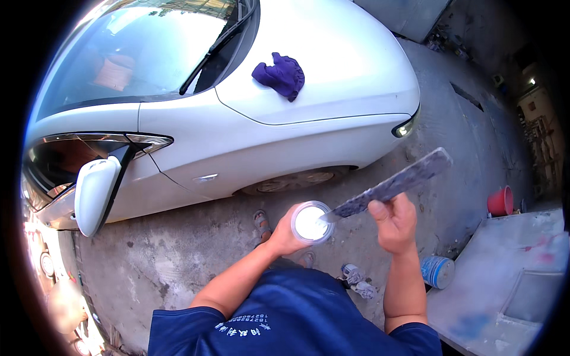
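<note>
My left hand point(284, 233) is wrapped round a clear plastic cup point(310, 238) with white liquid, probably paint, inside. In my right hand point(394, 223) is a long flat stirring stick point(409, 175), grey and blotched with dark stains. Its narrow lower end rests at the cup's right rim, with white on the tip; its broad end points up and to the right. Both hands are in front of my dark blue shirt, on the near side of a white car point(196, 148). A crumpled purple cloth point(281, 75) lies on the car's hood.
The car's side mirror point(96, 193) juts out at the left, and a front wheel point(297, 180) shows under the fender. On the right are a stained panel or table point(475, 299), a blue and white bucket point(438, 272) and a red bucket point(500, 202). Shoes point(358, 280) stand on the concrete floor.
</note>
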Demonstrator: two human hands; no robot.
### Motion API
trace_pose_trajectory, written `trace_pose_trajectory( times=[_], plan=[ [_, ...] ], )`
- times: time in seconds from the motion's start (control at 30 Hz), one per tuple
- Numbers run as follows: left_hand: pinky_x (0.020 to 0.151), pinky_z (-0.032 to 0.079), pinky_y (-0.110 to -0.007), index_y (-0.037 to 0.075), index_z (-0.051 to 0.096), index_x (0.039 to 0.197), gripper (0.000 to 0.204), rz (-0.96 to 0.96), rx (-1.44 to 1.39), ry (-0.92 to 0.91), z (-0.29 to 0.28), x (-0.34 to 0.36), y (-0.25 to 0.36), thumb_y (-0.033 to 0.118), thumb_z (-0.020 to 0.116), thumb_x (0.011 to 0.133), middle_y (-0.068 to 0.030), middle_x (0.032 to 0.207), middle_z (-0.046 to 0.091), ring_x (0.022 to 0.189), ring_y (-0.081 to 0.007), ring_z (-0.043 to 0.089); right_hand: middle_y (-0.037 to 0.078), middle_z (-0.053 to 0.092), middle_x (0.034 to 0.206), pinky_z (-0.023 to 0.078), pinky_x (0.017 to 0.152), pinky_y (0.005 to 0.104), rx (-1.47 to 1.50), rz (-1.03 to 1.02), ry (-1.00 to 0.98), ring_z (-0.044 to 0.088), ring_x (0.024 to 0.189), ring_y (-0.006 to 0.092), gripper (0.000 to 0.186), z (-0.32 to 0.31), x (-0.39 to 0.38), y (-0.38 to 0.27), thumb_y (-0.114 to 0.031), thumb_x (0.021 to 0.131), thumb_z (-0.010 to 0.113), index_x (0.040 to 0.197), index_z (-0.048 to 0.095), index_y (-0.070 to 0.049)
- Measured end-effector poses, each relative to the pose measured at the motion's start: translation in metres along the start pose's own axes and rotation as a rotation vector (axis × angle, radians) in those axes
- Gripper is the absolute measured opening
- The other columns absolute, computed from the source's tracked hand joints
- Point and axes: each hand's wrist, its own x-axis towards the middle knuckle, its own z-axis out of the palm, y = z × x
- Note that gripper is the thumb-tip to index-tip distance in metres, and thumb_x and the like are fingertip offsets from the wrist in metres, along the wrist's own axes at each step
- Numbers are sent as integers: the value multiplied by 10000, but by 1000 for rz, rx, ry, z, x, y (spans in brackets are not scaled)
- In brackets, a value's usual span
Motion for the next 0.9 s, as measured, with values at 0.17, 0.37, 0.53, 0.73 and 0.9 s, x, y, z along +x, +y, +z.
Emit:
trace_pose_trajectory(
  times=[0.17,0.37,0.53,0.73,0.9],
  plan=[
    [1033,425,-394,26,492,1313,751,-40,32,12,34,12,8,195,841,669,-166,1274,555,1199,-316,539,112,648,809,489,654,309,-210,-62,192,611,691,192,145,-2,-8,17,-119,923,633,986,598,7],
    [1030,426,-404,19,483,1324,782,-89,77,-6,51,34,-10,214,847,660,-176,1277,554,1205,-329,531,104,637,801,491,656,311,-196,-1,405,607,693,195,128,-11,-43,27,-88,931,598,1002,589,18],
    [1036,427,-402,27,475,1341,791,0,-20,-269,60,61,-16,213,837,663,-170,1306,545,1220,-327,530,136,657,817,500,651,338,-430,-72,200,637,695,265,114,-16,-25,2,-84,889,642,942,606,10],
    [1045,422,-401,33,487,1339,775,43,-130,-485,69,66,-22,209,817,661,-174,1308,545,1229,-327,529,133,668,812,507,670,350,-312,219,422,654,722,278,140,-47,-63,2,-144,908,640,958,631,-13],
    [1058,411,-407,32,470,1356,799,5,-199,-595,89,76,-14,203,814,655,-176,1321,536,1253,-329,512,145,665,834,507,700,338,-382,3,271,650,751,260,139,-30,-69,7,-130,918,633,987,620,-10]
  ],
)
